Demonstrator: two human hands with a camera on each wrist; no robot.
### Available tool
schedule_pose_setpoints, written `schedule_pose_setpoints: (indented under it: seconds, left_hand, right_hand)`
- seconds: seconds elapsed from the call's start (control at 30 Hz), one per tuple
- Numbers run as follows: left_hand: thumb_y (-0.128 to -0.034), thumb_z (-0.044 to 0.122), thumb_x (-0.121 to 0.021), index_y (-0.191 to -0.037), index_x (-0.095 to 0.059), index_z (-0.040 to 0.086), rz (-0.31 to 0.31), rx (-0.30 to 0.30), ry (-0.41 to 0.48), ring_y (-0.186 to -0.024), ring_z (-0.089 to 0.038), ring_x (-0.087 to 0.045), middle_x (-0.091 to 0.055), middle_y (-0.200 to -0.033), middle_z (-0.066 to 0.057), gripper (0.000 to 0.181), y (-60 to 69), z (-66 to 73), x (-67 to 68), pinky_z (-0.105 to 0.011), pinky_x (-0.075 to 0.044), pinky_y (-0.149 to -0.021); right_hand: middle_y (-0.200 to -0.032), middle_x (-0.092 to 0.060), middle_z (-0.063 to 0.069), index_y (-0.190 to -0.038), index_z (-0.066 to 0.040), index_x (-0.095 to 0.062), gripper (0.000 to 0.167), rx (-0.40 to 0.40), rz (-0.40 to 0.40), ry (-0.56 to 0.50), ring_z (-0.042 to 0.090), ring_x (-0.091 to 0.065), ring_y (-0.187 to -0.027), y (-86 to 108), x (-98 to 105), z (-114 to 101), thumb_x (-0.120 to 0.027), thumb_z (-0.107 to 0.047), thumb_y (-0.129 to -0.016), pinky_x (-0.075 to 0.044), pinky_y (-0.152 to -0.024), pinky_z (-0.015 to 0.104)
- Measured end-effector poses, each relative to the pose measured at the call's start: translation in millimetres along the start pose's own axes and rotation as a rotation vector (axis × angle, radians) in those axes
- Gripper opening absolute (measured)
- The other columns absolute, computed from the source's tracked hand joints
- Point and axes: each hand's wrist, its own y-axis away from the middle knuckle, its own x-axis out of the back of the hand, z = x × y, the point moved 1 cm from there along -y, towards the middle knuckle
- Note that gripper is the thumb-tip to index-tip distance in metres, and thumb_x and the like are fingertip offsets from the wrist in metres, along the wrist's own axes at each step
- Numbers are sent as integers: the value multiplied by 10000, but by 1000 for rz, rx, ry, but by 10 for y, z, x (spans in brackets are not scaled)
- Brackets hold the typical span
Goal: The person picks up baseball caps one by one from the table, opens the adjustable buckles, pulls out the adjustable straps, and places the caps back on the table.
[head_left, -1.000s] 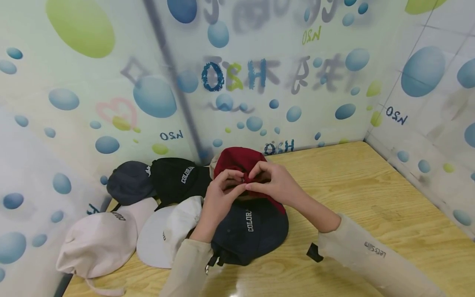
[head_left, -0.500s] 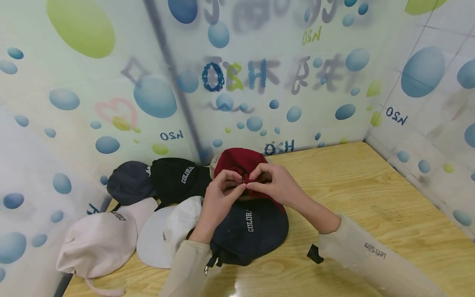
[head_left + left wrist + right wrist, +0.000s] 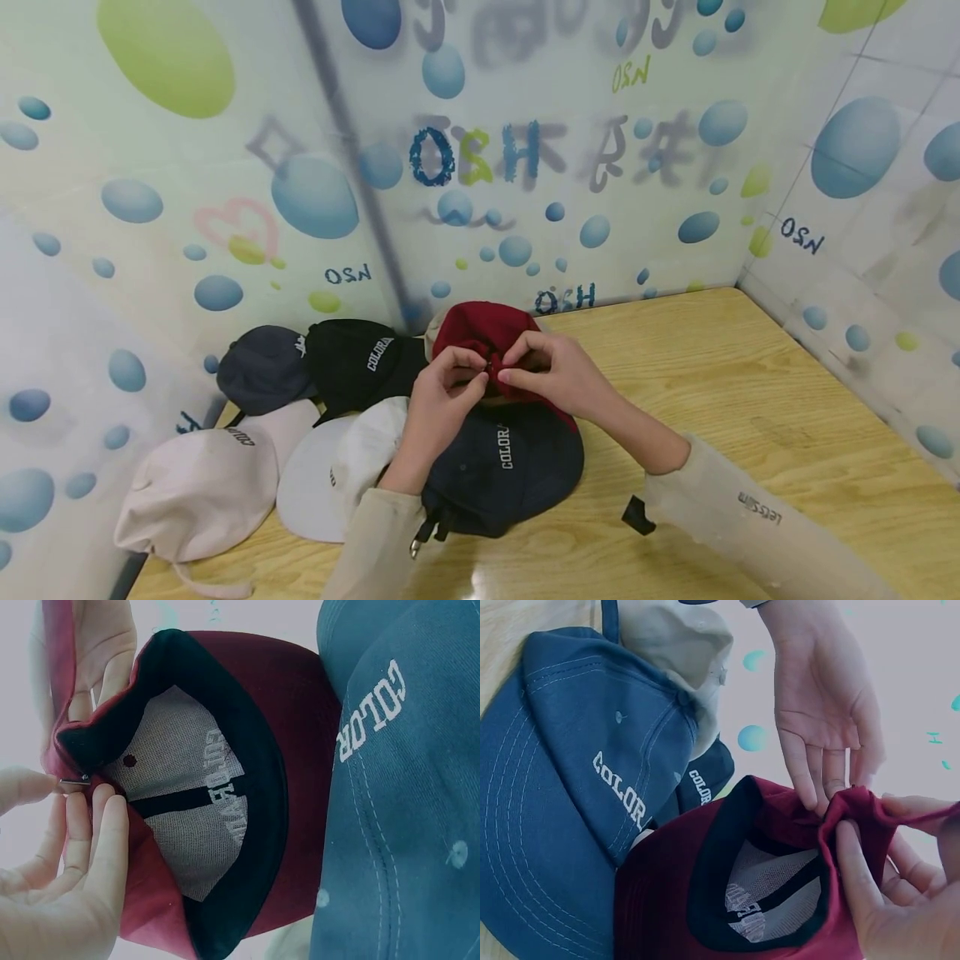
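A dark red baseball cap (image 3: pixel 483 321) is held with its open underside toward me, showing a black sweatband (image 3: pixel 262 742) and pale mesh lining. My left hand (image 3: pixel 441 408) pinches the back strap at its small metal buckle (image 3: pixel 75 781) between thumb and fingers. Close beside it, my right hand (image 3: pixel 558 375) pinches the red strap (image 3: pixel 855 806) near the same spot. A long strap end runs past the right hand in the right wrist view. Just below the hands lies a navy cap (image 3: pixel 480 475) with white lettering, partly covered by the red one.
On the wooden table (image 3: pixel 720 375), more caps sit to the left: black (image 3: pixel 348 362), dark grey-blue (image 3: pixel 262 371), pale pink (image 3: pixel 202 492) and white (image 3: pixel 322 483). A beige cap (image 3: pixel 431 333) shows behind the red one. A patterned wall sheet (image 3: pixel 637 250) borders the table's back.
My left thumb and fingertips have shifted slightly left, opening a small gap from the right fingertips. My right hand and the red cap have stayed nearly in place.
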Motion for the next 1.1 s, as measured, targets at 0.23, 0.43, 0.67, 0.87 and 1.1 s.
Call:
schedule_pose_setpoints:
  seconds: [0.23, 0.43, 0.67, 0.87, 1.1]
  left_hand:
    - [-932, -30, -608, -1020, -635, -2, 23, -27, 14, -808, -93, -650, -653, -1018, -184, 96, 8, -19, 61, -158, -530, -726]
    - [-946, -8, -611, -1039, -623, -9, -8, -16, 41, -815, -66, -648, -640, -1048, -185, 94, 17, -16, 52, -170, -542, -747]
    - [-943, 18, -627, -1041, -660, 27, -8, -40, 7, -891, -173, -649, -620, -1080, -137, 103, 42, -2, 46, -195, -554, -776]
    - [-913, 23, -691, -1124, -603, 14, 34, -108, -68, -1027, -264, -613, -485, -1182, -143, 229, 36, -39, 37, -345, -577, -930]
    - [-899, 51, -717, -1266, -561, 36, -21, -86, -44, -1157, -307, -631, -562, -1270, -152, 398, 20, -67, 20, -438, -529, -1011]
  right_hand:
    - [-955, -701, 122, -1001, -51, -689, 91, 10, -8, -15, 151, -683, -798, 10, 21, 15, -660, -124, -955, -558, -731, 257]
    - [-1030, -678, 149, -1061, -21, -660, 190, 35, 21, 44, 190, -697, -877, 30, -35, 11, -721, -116, -909, -572, -750, 237]
    - [-995, -677, 150, -1026, -14, -651, 131, 50, 58, 58, 190, -680, -856, 34, -52, 28, -696, -52, -909, -564, -734, 208]
    - [-1004, -678, 137, -1026, -29, -647, 106, 40, 50, 40, 173, -677, -865, 31, -61, 35, -669, -38, -923, -561, -745, 195]
    - [-1030, -683, 118, -1039, -56, -654, 103, 55, 34, 48, 193, -659, -899, -5, -92, 20, -635, -21, -944, -559, -771, 206]
